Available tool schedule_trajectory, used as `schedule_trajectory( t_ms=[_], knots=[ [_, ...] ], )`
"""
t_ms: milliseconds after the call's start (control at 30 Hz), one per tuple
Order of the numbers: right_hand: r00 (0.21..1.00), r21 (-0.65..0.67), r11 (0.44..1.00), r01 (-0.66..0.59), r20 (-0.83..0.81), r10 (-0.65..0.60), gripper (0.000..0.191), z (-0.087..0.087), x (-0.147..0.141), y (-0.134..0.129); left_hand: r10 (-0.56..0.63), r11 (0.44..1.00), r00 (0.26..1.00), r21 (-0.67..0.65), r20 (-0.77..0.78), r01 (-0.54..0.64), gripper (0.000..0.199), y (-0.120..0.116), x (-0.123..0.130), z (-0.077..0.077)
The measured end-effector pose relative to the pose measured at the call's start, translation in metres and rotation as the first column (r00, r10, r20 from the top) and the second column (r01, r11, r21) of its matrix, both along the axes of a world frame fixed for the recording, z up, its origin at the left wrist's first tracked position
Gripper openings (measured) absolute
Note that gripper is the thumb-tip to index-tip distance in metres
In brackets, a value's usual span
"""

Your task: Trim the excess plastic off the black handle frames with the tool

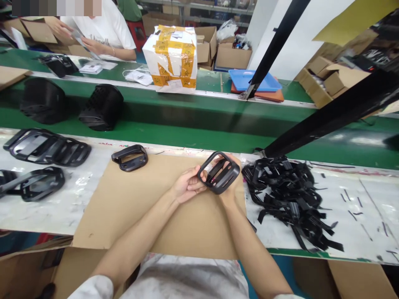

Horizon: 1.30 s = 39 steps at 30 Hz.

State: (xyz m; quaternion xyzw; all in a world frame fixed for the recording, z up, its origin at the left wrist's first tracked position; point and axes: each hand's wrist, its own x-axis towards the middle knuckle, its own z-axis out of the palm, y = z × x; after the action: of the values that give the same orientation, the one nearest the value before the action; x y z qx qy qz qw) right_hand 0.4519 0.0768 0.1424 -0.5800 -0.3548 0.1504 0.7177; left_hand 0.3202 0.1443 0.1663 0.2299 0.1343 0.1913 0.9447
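Observation:
A black plastic frame [225, 179] with a rounded rectangular rim is held above the cardboard sheet [131, 207]. My right hand [230, 192] is wrapped round its far and right side, partly hidden behind it. At its left edge, the fingers of my left hand [188, 185] grip the rim. Another black frame [130, 158] lies on the upper left of the cardboard. To the right is a tangled heap of black parts with straps [289, 199].
More black frames [46, 147] lie at the left. Two black rounded housings [102, 107] stand on the green surface beyond. A taped white box [171, 58] and blue tray [255, 80] sit farther back. Black posts slant at right. A person sits opposite.

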Motion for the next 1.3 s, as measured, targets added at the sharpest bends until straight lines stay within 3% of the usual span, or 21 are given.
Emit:
schedule_trajectory(
  t_ms=[100,200,267,333,467,567,700,800,900,1000,1100,1167,1233,1300],
  knots=[
    [0.999,0.043,0.998,0.041,0.023,-0.042,0.029,0.001,0.000,-0.001,-0.043,0.999,0.999,-0.019,-0.014,0.043,0.031,0.005,-0.001,-0.001],
    [0.998,0.024,1.000,0.021,0.060,-0.022,0.024,0.001,0.002,-0.003,-0.048,0.980,0.992,0.187,-0.117,0.069,0.039,0.010,-0.003,-0.001],
    [0.987,-0.015,0.999,-0.042,0.156,0.044,0.024,0.001,0.005,-0.006,0.017,0.925,0.978,0.375,-0.206,0.063,0.046,0.013,-0.004,0.001],
    [0.940,-0.072,0.991,-0.114,0.315,0.131,0.025,0.003,0.006,-0.007,0.117,0.877,0.962,0.479,-0.249,0.017,0.053,0.015,-0.005,0.003],
    [0.812,-0.200,0.954,-0.225,0.503,0.296,0.030,0.016,0.006,-0.006,0.245,0.880,0.914,0.470,-0.324,-0.070,0.060,0.022,-0.008,0.006],
    [0.763,-0.402,0.891,-0.211,0.502,0.407,0.038,0.038,0.009,-0.017,0.371,0.872,0.855,0.454,-0.364,-0.185,0.066,0.030,-0.009,0.003],
    [0.731,-0.680,0.730,-0.060,0.469,0.497,0.035,0.055,0.012,-0.065,0.642,0.734,0.720,0.486,-0.265,-0.475,0.061,0.039,-0.008,-0.005],
    [0.736,-0.756,0.650,0.082,0.486,0.472,0.036,0.040,0.010,-0.098,0.724,0.626,0.665,0.578,-0.181,-0.524,0.052,0.040,-0.008,-0.008],
    [0.748,-0.724,0.669,0.164,0.534,0.394,0.026,0.013,0.009,-0.108,0.720,0.543,0.676,0.736,-0.159,-0.405,0.047,0.035,-0.008,-0.009],
    [0.760,-0.712,0.686,0.149,0.526,0.381,0.016,0.003,0.011,-0.104,0.683,0.472,0.715,0.837,-0.149,-0.276,0.050,0.027,-0.007,-0.008],
    [0.854,-0.722,0.692,0.007,0.364,0.371,0.012,0.011,0.011,-0.105,0.650,0.465,0.743,0.856,-0.157,-0.226,0.052,0.023,-0.005,-0.010],
    [0.939,-0.726,0.661,-0.190,0.062,0.337,0.022,0.020,0.007,-0.111,0.611,0.504,0.771,0.838,-0.176,-0.208,0.054,0.023,-0.003,-0.013],
    [0.930,-0.676,0.640,-0.366,-0.253,0.265,0.033,0.025,0.000,-0.118,0.557,0.555,0.807,0.810,-0.196,-0.187,0.056,0.022,-0.001,-0.017],
    [0.880,-0.612,0.653,-0.446,-0.434,0.194,0.038,0.028,-0.007,-0.124,0.512,0.586,0.833,0.794,-0.208,-0.162,0.058,0.020,0.001,-0.020]
  ],
)
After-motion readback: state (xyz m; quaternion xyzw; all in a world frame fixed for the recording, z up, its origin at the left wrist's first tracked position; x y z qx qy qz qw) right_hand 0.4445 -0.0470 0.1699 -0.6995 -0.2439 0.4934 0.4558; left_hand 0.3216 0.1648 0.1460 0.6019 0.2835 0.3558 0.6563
